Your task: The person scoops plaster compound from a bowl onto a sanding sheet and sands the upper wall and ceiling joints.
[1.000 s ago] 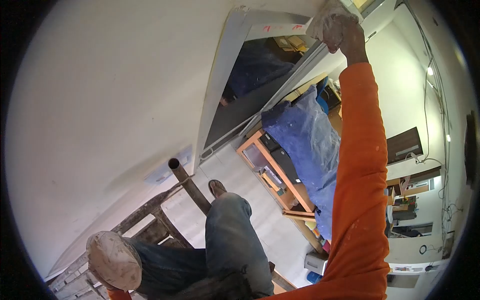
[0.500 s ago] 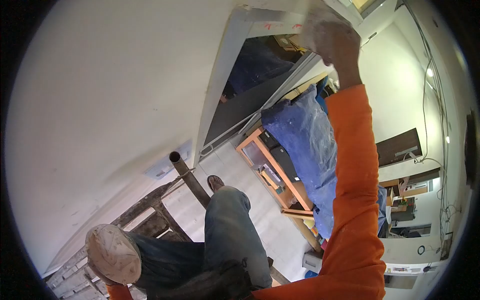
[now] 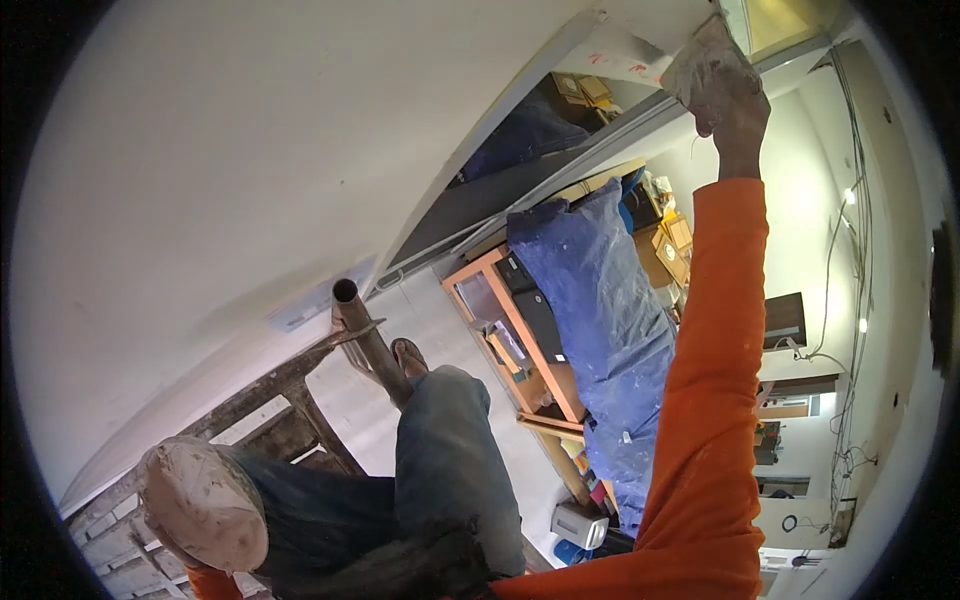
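My right hand is raised at the top right, closed round a flat, plaster-smeared scraper. The scraper lies by the wall strip above the dark glazed opening, close to a corner; whether its edge touches the surface is unclear. Low on the left, a pale round bowl coated with plaster sits beside my thigh. My left hand grips it from its outer side, with most of the fingers hidden behind the bowl.
A worn ladder or scaffold frame with a hollow metal pole stands below. My sandalled foot shows beside the pole. Blue plastic sheeting covers a wooden cabinet. Loose cables run along the right.
My right hand has moved right along the upper wall strip, towards the corner, and is less blurred. The view has shifted a little. The left hand still holds the bowl.
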`<action>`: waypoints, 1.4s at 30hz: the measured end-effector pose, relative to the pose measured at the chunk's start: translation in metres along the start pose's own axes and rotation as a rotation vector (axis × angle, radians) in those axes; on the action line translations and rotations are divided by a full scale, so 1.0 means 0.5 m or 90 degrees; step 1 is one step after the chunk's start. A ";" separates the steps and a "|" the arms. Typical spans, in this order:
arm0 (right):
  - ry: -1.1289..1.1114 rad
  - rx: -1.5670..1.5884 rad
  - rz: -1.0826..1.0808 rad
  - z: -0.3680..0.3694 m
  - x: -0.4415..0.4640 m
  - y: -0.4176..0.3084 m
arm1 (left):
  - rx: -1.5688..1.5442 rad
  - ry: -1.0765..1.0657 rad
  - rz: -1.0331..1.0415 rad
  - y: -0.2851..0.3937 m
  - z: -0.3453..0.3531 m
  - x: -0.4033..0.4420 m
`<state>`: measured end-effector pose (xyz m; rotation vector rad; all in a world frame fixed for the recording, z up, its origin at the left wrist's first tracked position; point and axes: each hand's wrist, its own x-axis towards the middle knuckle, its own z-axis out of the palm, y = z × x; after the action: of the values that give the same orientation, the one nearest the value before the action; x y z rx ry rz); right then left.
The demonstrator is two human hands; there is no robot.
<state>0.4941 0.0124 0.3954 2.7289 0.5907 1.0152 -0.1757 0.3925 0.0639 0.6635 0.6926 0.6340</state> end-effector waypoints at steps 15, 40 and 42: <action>0.436 0.226 -0.130 0.064 -0.118 -0.141 | 0.045 0.030 0.002 0.004 0.012 -0.009; 0.214 0.327 -0.046 0.108 -0.096 0.023 | 0.050 0.015 0.012 -0.012 0.073 -0.002; 0.221 0.530 0.021 0.102 -0.062 0.051 | 0.015 -0.013 0.026 -0.019 0.039 0.002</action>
<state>0.5140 -0.0246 0.3460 3.2484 1.2716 1.5435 -0.1578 0.3808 0.0682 0.7065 0.6691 0.6573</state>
